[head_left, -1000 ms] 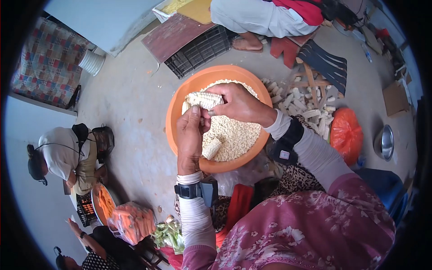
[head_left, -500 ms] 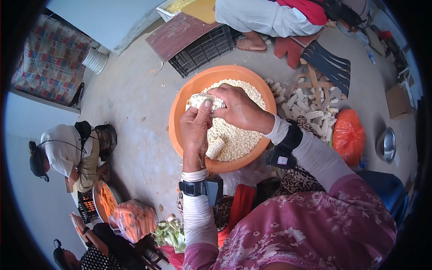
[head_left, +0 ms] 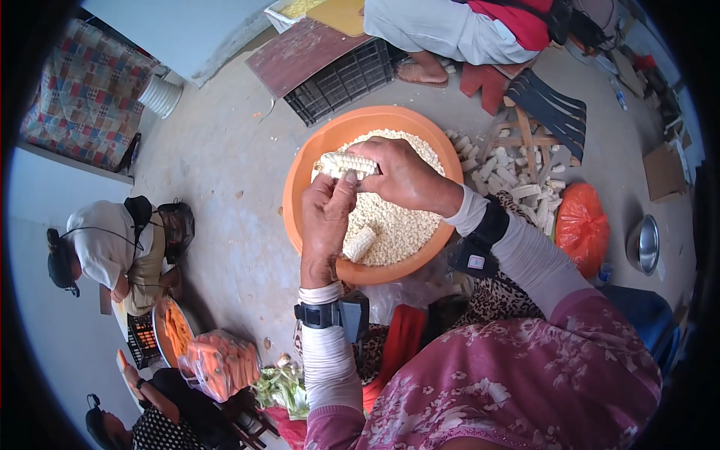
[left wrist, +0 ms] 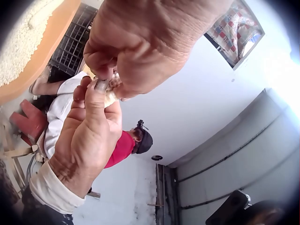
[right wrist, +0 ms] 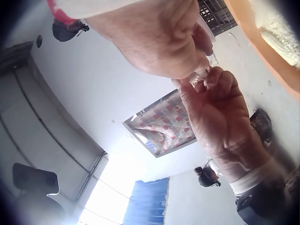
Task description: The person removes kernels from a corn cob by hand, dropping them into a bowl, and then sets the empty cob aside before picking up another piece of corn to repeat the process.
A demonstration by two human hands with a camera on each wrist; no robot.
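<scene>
Gripping corn cob w/ right hand curled over one end & left hand pinching from beneath w/ thumb on kernel rows, right above orange basin, prob. for dropping loosened kernels onto kernel pile below both hands.

Bare grey concrete floor under bright daylight.
Patchwork cloth at upper left by a pale wall; black crate top centre, wooden stool upper right, steel bowl far right.
</scene>
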